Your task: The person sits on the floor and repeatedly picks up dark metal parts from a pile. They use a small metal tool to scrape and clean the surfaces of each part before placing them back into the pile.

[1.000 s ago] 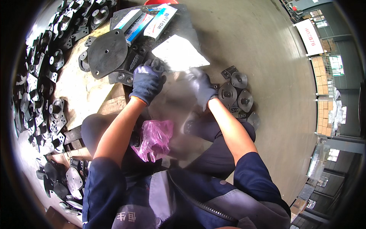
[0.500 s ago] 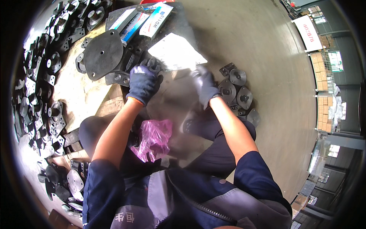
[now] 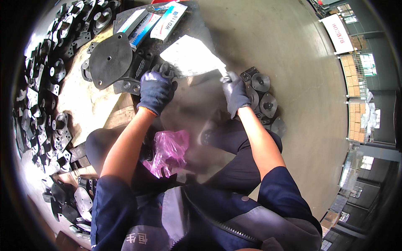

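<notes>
In the head view, the left hand [image 3: 156,91] curls beside a white sheet's [image 3: 190,56] lower left side, the right hand [image 3: 235,94], also curled, nearer its right tip; holds unclear; the sheet lies ahead, lengthwise left-to-right, at the worktop's [image 3: 194,26] near edge

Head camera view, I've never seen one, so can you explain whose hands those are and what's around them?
No machine here: these are a person's own hands, the left hand and right hand, both in dark gloves. The picture comes from a wide-lens camera on the person's head, looking down. On the dark surface lie slim boxes and a white sheet, with a big dark plate left of the sheet. Metal parts sit on the floor at right, and a pink plastic bag is nearer the body. The right hand is by the sheet's right corner; the left is curled near its lower left edge. Whether either grips anything is unclear.
</notes>
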The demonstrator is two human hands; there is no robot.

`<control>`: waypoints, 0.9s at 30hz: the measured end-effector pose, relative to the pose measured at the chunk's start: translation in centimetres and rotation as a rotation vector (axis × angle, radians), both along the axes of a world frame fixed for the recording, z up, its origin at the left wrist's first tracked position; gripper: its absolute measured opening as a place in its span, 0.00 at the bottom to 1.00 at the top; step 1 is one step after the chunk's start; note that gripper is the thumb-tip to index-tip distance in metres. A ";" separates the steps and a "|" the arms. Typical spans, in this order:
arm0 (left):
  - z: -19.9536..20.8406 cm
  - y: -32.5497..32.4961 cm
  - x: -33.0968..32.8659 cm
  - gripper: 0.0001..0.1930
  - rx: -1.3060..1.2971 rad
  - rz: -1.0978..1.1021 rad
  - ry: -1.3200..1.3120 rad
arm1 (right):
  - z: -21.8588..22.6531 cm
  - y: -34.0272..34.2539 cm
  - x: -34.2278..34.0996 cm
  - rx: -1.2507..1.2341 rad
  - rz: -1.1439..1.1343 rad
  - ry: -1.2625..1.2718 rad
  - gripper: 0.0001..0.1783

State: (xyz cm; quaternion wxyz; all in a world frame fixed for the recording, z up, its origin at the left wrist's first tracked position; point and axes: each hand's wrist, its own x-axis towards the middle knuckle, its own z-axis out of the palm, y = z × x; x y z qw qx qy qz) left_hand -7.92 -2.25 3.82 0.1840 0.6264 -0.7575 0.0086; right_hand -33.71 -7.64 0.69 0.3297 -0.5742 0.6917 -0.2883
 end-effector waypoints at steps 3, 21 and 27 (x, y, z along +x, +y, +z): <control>0.4 -0.2 -0.2 0.13 0.074 -0.004 0.029 | 1.0 1.1 -0.2 -0.061 0.045 0.327 0.08; -0.1 -0.1 0.3 0.13 0.007 -0.020 0.006 | 1.2 1.6 3.2 -0.088 0.338 0.281 0.06; -0.5 -0.4 -0.3 0.12 -0.166 0.012 -0.008 | 1.6 1.3 1.2 -0.009 0.029 0.218 0.07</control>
